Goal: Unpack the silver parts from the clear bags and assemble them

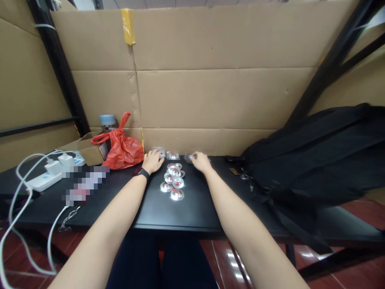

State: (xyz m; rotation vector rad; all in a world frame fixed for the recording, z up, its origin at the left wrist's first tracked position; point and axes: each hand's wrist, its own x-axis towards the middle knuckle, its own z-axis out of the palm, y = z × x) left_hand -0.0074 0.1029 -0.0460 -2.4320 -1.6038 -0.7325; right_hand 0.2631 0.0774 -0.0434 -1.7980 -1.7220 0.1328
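On the black table [150, 212] lies a loose cluster of several shiny, round metal discs [177, 194] with red marks at their centres. Some of them overlap. Beyond the cluster, my left hand [152, 161] rests with its fingers stretched out over a clear plastic packet [161, 151], and a dark watch band is on that wrist. A second clear packet [172, 155], with something silver and red inside, lies between my hands. My right hand [201, 161] has its fingers closed on another clear packet [189, 158] near the cardboard wall.
Left of my arm sit a red plastic bag [124, 150], an open cardboard box [90, 149], a blue-lidded jar [107, 121] and a white power strip [45, 180] with cables. A black backpack [319, 152] covers the right side. Cardboard [210, 96] closes off the back.
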